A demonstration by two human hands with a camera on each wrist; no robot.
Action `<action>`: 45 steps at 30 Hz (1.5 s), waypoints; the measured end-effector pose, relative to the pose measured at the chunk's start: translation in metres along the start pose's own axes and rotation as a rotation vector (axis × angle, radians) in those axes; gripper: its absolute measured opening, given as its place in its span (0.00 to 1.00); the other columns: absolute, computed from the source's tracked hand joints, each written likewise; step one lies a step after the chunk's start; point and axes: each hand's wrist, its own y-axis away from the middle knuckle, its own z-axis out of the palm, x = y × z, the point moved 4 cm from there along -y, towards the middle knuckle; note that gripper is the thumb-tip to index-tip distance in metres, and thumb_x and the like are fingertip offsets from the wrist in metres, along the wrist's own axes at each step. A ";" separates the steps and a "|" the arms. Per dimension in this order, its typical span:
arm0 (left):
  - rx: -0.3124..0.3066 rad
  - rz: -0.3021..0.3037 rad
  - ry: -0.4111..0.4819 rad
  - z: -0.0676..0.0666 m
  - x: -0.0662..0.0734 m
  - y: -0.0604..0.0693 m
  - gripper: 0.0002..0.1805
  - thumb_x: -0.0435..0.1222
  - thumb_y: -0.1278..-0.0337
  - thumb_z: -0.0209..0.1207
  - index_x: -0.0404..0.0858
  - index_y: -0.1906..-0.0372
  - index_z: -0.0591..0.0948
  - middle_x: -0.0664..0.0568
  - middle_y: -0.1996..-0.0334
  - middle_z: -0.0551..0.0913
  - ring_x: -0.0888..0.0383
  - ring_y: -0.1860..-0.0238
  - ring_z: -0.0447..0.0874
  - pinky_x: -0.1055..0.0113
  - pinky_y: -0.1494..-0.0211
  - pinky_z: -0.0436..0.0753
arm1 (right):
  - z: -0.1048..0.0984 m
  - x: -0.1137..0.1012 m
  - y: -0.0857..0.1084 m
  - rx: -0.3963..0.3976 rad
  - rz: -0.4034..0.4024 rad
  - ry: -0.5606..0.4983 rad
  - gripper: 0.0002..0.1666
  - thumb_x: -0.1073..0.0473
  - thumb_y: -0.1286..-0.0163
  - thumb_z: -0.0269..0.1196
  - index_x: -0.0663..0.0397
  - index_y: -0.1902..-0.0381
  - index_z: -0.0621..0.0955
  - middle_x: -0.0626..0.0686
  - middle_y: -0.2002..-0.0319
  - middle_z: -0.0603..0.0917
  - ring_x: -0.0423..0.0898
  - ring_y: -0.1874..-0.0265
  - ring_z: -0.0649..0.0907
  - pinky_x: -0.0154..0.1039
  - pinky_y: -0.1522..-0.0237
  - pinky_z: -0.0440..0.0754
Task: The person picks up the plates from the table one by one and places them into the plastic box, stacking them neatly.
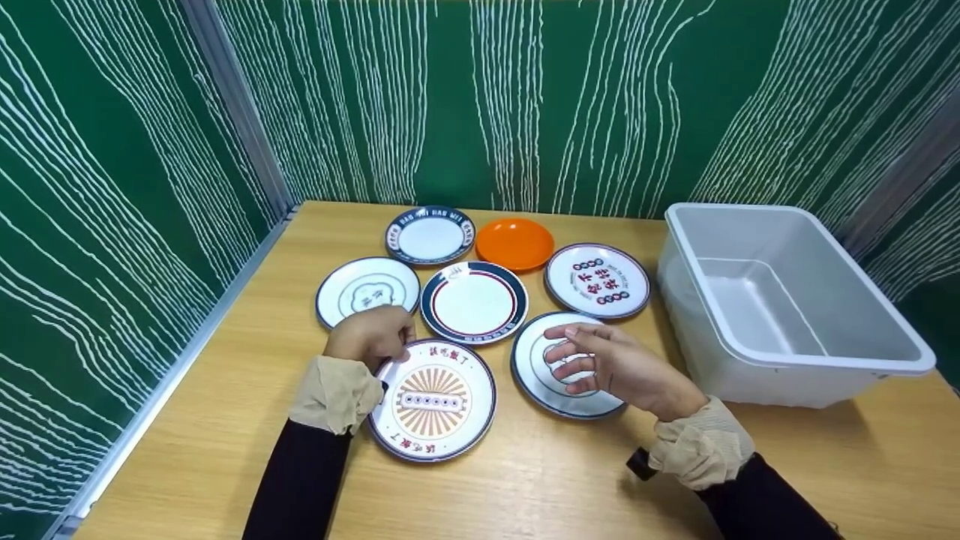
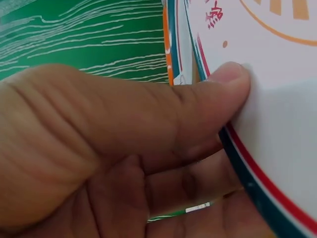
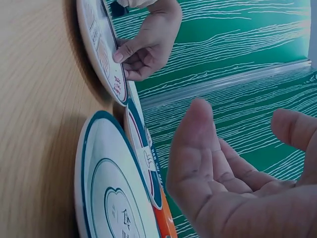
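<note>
My left hand pinches the upper left rim of a white plate with an orange sunburst; in the left wrist view the thumb lies on its face with the fingers behind the rim. My right hand hovers over a blue-rimmed white plate, fingers apart and holding nothing; the right wrist view shows this hand beside that plate. Behind them lie a dark-rimmed plate, a white plate with a scalloped mark and a plate with red characters.
An orange plate and another dark-rimmed plate lie at the back of the wooden table. A white plastic bin stands at the right, with nothing seen inside. Green walls with white lines rise behind and at the left.
</note>
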 end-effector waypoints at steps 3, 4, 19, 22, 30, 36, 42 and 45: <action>-0.007 0.007 -0.012 -0.003 -0.002 0.003 0.06 0.26 0.41 0.66 0.39 0.64 0.82 0.48 0.63 0.80 0.51 0.59 0.77 0.64 0.63 0.77 | 0.001 0.000 0.000 -0.028 0.001 -0.045 0.25 0.47 0.19 0.56 0.57 0.34 0.74 0.55 0.52 0.86 0.49 0.59 0.87 0.45 0.53 0.88; -0.008 0.012 -0.017 -0.005 -0.002 0.003 0.06 0.27 0.40 0.66 0.39 0.64 0.82 0.48 0.63 0.80 0.51 0.60 0.77 0.64 0.63 0.77 | 0.002 -0.001 0.000 -0.032 0.001 -0.054 0.25 0.47 0.19 0.56 0.56 0.34 0.75 0.55 0.52 0.86 0.49 0.59 0.87 0.44 0.53 0.88; -0.021 0.258 0.103 -0.026 0.000 0.022 0.06 0.28 0.32 0.61 0.34 0.53 0.83 0.48 0.65 0.81 0.56 0.67 0.79 0.67 0.69 0.82 | 0.007 0.008 -0.008 -0.007 0.012 -0.016 0.27 0.50 0.18 0.53 0.66 0.33 0.72 0.54 0.54 0.85 0.49 0.59 0.86 0.46 0.50 0.87; 0.016 0.280 0.133 -0.029 0.003 0.023 0.10 0.28 0.31 0.60 0.33 0.49 0.81 0.46 0.61 0.82 0.54 0.62 0.79 0.67 0.67 0.84 | 0.009 0.012 -0.009 -0.014 -0.012 -0.009 0.27 0.51 0.18 0.54 0.67 0.34 0.72 0.55 0.54 0.84 0.49 0.59 0.86 0.46 0.49 0.87; 0.055 0.369 0.334 -0.028 0.016 0.023 0.14 0.27 0.29 0.57 0.33 0.43 0.77 0.41 0.57 0.84 0.52 0.63 0.84 0.57 0.64 0.90 | 0.012 0.017 -0.010 0.075 -0.060 0.006 0.27 0.55 0.20 0.58 0.72 0.35 0.69 0.56 0.54 0.81 0.49 0.59 0.85 0.42 0.49 0.87; 0.091 0.392 0.432 -0.026 0.023 0.023 0.16 0.28 0.28 0.57 0.35 0.40 0.75 0.41 0.54 0.84 0.49 0.59 0.85 0.56 0.61 0.91 | 0.016 0.017 -0.011 0.105 -0.096 -0.013 0.24 0.61 0.21 0.57 0.72 0.36 0.68 0.57 0.54 0.80 0.49 0.59 0.85 0.42 0.49 0.87; 0.117 0.462 0.498 -0.023 0.027 0.018 0.17 0.28 0.28 0.57 0.33 0.38 0.73 0.40 0.56 0.82 0.49 0.61 0.84 0.53 0.61 0.91 | 0.018 0.015 -0.009 0.130 -0.130 -0.048 0.21 0.64 0.22 0.58 0.73 0.39 0.69 0.58 0.54 0.79 0.49 0.59 0.86 0.43 0.50 0.88; 0.121 0.491 0.527 -0.021 0.030 0.014 0.18 0.27 0.29 0.57 0.34 0.38 0.72 0.40 0.58 0.82 0.50 0.64 0.84 0.53 0.62 0.91 | 0.019 0.013 -0.008 0.149 -0.138 -0.060 0.20 0.64 0.22 0.59 0.73 0.40 0.69 0.58 0.56 0.78 0.48 0.62 0.85 0.43 0.52 0.89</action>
